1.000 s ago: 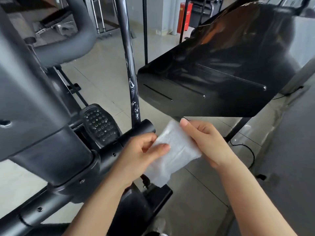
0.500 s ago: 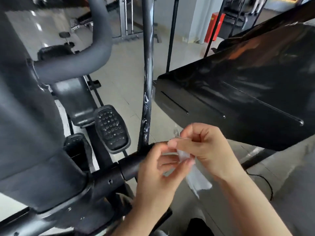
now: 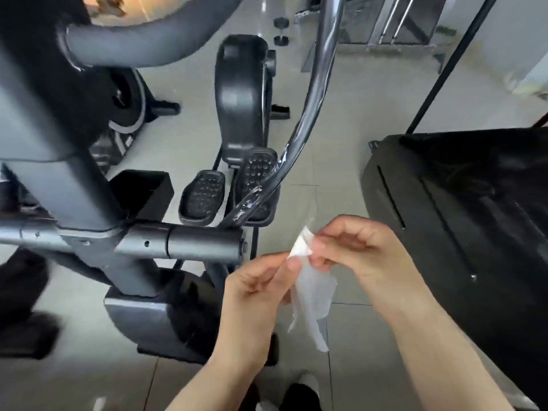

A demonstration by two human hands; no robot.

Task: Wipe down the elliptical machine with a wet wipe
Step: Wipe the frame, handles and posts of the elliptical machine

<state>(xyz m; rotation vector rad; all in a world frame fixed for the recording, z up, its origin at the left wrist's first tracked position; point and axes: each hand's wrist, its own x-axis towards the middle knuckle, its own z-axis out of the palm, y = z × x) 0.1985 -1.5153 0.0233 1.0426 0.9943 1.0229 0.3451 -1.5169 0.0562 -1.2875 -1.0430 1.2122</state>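
- Both hands I see pinching the wipe [image 3: 311,289]: left hand [image 3: 255,289] low, right hand [image 3: 355,250] at its top.
- Machine [image 3: 204,243] bar just left of them.

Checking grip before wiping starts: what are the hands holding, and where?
Both the left hand and right hand pinch the wet wipe at its top edge; the rest hangs free.

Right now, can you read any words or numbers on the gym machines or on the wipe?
No text can be read in this picture.
The thin white wet wipe, pinched by the left hand and the right hand, shows no print.
The dark grey elliptical machine has a pale marking low on its body, too blurred to read.
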